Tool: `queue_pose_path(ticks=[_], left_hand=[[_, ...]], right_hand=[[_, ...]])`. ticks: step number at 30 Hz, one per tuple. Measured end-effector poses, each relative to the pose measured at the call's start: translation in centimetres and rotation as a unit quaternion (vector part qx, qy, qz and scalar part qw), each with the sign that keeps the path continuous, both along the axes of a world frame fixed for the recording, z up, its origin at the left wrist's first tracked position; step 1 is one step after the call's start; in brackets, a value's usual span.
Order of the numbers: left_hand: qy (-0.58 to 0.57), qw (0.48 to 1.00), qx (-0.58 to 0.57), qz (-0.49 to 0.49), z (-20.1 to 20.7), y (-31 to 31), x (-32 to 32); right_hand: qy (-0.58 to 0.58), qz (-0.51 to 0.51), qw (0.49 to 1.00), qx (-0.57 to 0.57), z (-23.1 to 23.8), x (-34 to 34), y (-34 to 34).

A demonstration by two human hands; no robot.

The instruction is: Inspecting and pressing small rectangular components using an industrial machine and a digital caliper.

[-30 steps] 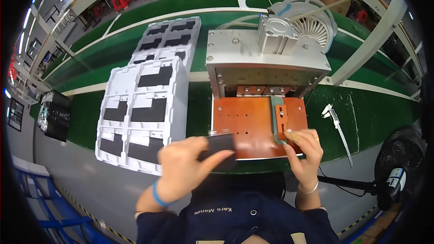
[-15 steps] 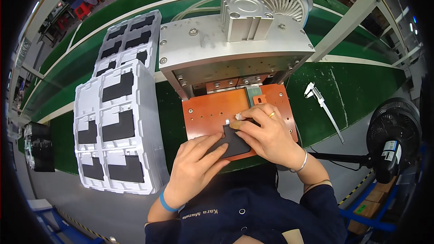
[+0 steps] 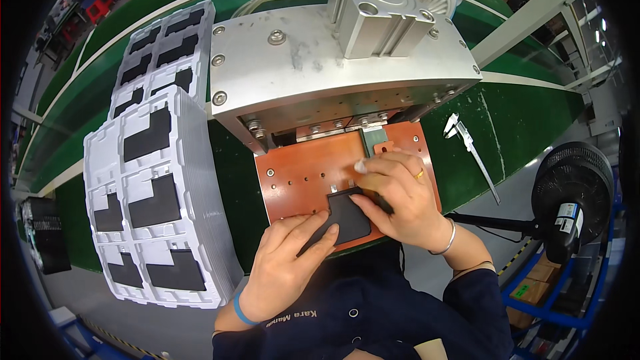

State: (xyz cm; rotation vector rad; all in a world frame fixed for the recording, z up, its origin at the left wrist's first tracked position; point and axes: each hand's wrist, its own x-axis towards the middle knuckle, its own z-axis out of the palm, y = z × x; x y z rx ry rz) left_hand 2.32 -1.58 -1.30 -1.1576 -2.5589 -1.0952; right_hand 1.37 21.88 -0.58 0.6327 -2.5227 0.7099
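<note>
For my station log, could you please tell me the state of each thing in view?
black part: flat on the orange plate, held by both hands
left hand: fingers on the part's left edge
right hand: gripping its top right
press: raised
white trays: stacked, pockets filled
fan: blades hidden

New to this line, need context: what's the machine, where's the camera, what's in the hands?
The view comes from a camera worn on the person's head, looking down at a green workbench; the fisheye lens bends straight edges.

In the middle stands a small metal press with an air cylinder on top. Under it lies an orange-brown fixture plate with holes and pins.

Both hands are bare. The left hand and right hand together hold a flat black part on that plate.

To the left are stacked white trays carrying more black parts. To the right lie a caliper and a black fan.
</note>
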Motion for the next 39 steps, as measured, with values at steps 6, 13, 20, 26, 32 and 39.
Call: queue_pose_path(ticks=[6,13,20,26,32,39], left_hand=[[-0.002,1.000,-0.006,-0.008,0.0,-0.1,-0.1],[0.007,0.999,-0.035,-0.021,0.4,-0.1,-0.2],[-0.007,0.999,-0.045,0.003,0.9,0.3,0.0],[0.000,0.998,-0.038,0.046,1.5,2.0,-2.4],[0.009,0.998,-0.039,0.054,0.9,3.0,-4.3],[-0.011,0.996,-0.050,0.070,1.0,3.3,-5.0]], right_hand=[[-0.026,0.057,0.997,0.034,0.2,0.2,0.9],[-0.011,0.007,0.995,0.103,0.7,0.3,0.2],[-0.020,-0.032,0.997,-0.062,0.5,2.1,2.9],[-0.056,0.018,0.998,0.014,0.8,2.7,3.8],[-0.115,0.053,0.989,0.071,0.6,2.0,4.1],[-0.147,0.054,0.983,0.097,0.8,1.5,4.2]])
